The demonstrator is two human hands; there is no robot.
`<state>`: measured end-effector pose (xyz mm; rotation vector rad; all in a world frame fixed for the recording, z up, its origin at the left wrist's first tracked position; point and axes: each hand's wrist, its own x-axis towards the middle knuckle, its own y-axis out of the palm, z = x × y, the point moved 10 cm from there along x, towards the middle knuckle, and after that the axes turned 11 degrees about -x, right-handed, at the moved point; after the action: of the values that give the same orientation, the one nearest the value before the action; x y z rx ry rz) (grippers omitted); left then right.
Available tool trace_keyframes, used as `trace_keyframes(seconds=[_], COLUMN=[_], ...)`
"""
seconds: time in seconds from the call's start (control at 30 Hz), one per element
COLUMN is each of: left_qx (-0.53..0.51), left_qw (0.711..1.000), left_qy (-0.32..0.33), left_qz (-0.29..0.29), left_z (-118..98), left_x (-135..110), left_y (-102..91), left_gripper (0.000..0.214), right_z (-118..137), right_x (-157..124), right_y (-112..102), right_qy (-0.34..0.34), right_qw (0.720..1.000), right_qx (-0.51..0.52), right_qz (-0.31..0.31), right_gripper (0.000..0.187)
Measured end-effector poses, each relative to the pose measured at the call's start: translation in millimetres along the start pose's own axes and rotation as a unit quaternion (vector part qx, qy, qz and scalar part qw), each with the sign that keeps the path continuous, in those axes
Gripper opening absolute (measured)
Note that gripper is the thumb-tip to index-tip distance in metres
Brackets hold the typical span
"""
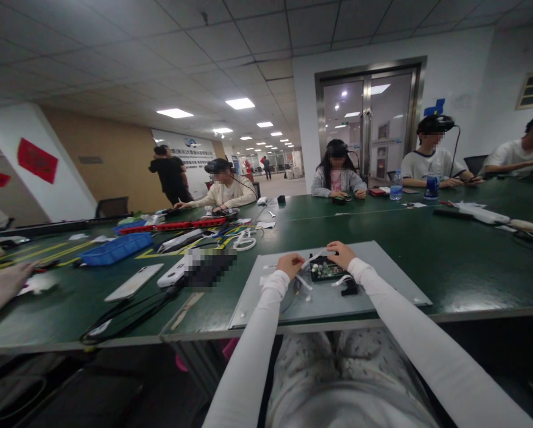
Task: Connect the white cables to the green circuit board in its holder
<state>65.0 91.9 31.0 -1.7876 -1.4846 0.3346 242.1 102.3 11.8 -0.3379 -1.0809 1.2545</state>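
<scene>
On flat gry panel (391, 280), PCB (323, 272), wht strip (314, 257)

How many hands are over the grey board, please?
2. The left hand is to the left of the circuit board; the right hand is at its far side. Both are over the grey board; none there seems hidden.

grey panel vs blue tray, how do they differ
The grey panel is flat; the blue tray has raised walls. The panel looks larger than the tray. The panel reaches the table's near edge; the tray sits farther back, to the left. Both rest on green tabletop.
</scene>
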Motion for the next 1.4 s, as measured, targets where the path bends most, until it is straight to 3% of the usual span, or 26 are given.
trace_keyframes(seconds=[0.27, 0.73, 1.03, 1.4], left_qx=[0.032, 0.091, 0.117, 0.099], left_qw=[0.999, 0.996, 0.993, 0.995], left_qy=[-0.002, 0.011, 0.014, 0.007], left_qz=[0.015, 0.018, 0.021, 0.02], left_z=[9, 7, 2, 7], left_x=[3, 1, -1, 0], left_y=[5.3, 4.9, 4.3, 3.6], left_gripper=[0.021, 0.02, 0.021, 0.02], right_z=[2, 27, 28, 30], right_x=[1, 2, 5, 5], right_y=[11, 17, 27, 18], right_qy=[-0.004, -0.053, -0.064, -0.056], right_qw=[0.999, 0.995, 0.988, 0.989], right_qx=[-0.002, -0.036, -0.081, -0.104], right_qz=[0.034, 0.082, 0.117, 0.093], right_gripper=[0.029, 0.026, 0.024, 0.017])
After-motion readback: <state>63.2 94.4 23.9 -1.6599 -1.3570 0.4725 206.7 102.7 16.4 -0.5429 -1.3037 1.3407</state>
